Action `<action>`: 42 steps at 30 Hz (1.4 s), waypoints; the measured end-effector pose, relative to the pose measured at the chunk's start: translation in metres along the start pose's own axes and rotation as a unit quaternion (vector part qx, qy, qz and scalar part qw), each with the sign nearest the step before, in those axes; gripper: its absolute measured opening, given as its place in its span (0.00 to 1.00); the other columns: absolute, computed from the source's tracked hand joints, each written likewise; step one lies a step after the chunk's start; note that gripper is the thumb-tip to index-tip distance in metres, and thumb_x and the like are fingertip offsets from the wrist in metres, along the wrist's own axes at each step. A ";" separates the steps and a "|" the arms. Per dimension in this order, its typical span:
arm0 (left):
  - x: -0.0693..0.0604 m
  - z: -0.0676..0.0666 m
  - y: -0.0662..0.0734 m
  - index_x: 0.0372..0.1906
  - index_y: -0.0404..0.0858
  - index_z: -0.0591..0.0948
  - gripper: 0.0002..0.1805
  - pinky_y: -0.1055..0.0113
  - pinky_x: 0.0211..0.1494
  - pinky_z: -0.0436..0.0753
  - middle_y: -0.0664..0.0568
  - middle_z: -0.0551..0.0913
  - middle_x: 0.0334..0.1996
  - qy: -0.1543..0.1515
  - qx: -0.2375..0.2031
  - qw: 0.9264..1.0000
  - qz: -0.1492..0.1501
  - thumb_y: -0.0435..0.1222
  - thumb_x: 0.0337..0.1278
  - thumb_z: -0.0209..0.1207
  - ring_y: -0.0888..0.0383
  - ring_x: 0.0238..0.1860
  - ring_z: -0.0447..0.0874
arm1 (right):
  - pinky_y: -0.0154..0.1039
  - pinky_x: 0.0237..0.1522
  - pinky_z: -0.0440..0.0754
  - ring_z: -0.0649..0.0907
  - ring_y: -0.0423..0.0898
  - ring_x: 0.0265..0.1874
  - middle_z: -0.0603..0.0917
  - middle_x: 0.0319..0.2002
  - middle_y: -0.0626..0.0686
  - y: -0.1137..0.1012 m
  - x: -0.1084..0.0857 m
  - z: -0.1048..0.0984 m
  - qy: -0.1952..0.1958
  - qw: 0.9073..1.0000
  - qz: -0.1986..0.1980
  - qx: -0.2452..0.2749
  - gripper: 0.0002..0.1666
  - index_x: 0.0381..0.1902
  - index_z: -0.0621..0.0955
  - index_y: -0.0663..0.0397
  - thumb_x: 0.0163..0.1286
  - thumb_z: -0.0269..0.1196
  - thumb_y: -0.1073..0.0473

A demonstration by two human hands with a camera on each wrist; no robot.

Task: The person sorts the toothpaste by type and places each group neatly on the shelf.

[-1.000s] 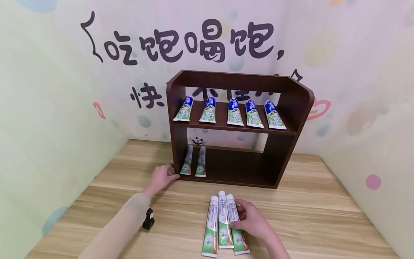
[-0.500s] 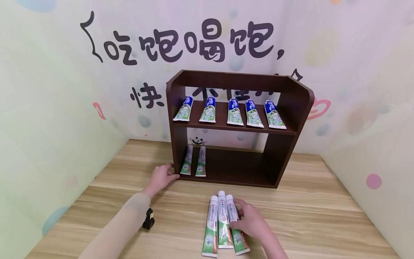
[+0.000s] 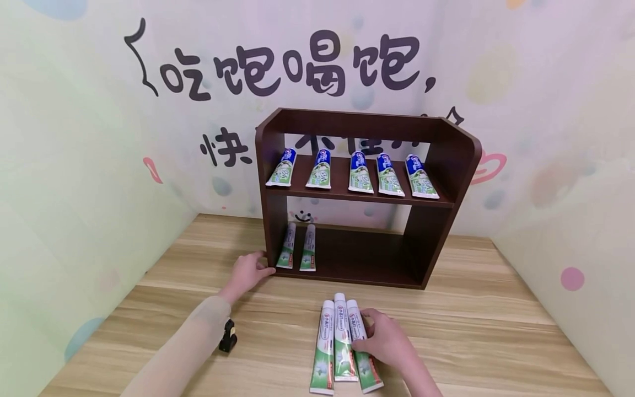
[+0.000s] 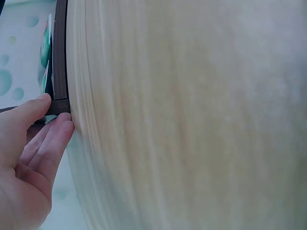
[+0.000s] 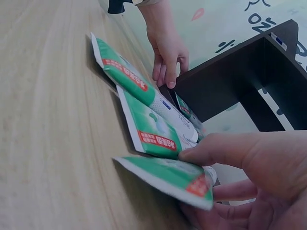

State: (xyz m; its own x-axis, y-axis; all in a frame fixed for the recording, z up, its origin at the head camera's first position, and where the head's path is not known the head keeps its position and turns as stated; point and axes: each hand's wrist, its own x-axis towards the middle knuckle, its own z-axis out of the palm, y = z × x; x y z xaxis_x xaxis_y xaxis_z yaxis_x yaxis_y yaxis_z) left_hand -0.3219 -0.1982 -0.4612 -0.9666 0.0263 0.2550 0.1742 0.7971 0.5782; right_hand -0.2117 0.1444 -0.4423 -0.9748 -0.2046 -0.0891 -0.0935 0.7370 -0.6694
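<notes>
In the head view three green-and-white toothpaste tubes lie side by side on the table: a left one, a middle one and a right one. My right hand holds the right tube between thumb and fingers; the right wrist view shows this tube tilted, its crimped end off the table. My left hand grips the lower left corner of a dark brown two-tier shelf. In the left wrist view the thumb and fingers pinch that corner.
Several blue-and-green toothpaste tubes lie on the upper tier. Two green-and-white tubes lie at the left of the lower tier. A black strap piece is at the left sleeve. Printed walls enclose the wooden table.
My right hand and the right toothpaste tube have shifted very slightly toward me. The left hand, the shelf and the tubes on it have stayed put.
</notes>
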 end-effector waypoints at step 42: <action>0.001 -0.001 0.000 0.52 0.27 0.79 0.24 0.51 0.43 0.85 0.37 0.89 0.33 -0.001 0.003 1.000 -0.001 0.38 0.54 0.69 0.46 0.35 0.89 | 0.40 0.27 0.83 0.82 0.43 0.26 0.79 0.45 0.58 0.003 0.019 -0.024 -0.065 0.952 -0.021 0.298 0.46 0.75 0.56 0.60 0.65 0.67 0.60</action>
State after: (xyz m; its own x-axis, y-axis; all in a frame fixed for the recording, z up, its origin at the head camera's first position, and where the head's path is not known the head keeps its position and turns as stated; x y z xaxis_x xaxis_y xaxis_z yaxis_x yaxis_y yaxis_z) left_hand -0.3232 -0.1987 -0.4604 -0.9672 0.0256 0.2528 0.1712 0.8009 0.5738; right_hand -0.2355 0.1580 -0.4288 -0.9357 -0.3325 -0.1175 0.0372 0.2383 -0.9705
